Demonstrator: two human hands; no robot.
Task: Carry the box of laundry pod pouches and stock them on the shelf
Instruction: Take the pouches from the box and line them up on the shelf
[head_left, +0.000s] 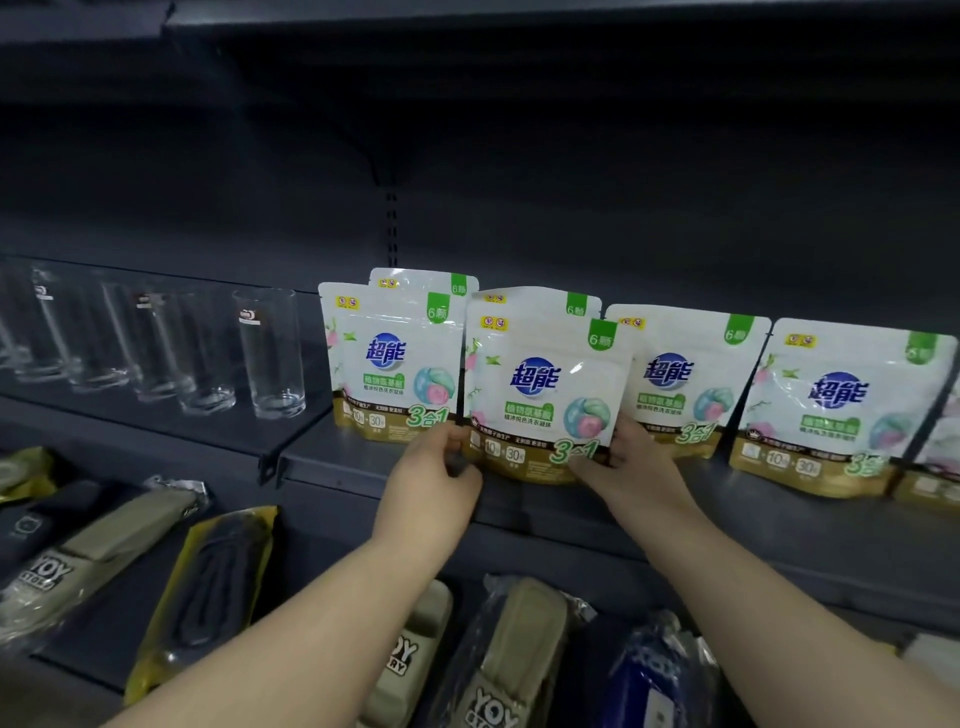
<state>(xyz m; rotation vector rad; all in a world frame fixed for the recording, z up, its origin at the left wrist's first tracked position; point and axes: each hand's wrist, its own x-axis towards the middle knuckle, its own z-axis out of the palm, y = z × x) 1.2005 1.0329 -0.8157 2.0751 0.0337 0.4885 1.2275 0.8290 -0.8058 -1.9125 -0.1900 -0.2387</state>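
Observation:
A white and gold laundry pod pouch (540, 395) stands upright at the front of the dark shelf (519, 504). My left hand (436, 467) grips its lower left corner and my right hand (628, 462) grips its lower right corner. Another pouch (535, 301) stands right behind it. To the left, two pouches (389, 364) stand one behind the other. More pouches stand to the right (675, 384), (841, 410). The box is not in view.
Several clear drinking glasses (270, 353) stand on the adjoining shelf at the left. On the shelf below lie bagged slippers (218, 587), (498, 654) and a blue packet (649, 680). The back panel and the shelf above are dark.

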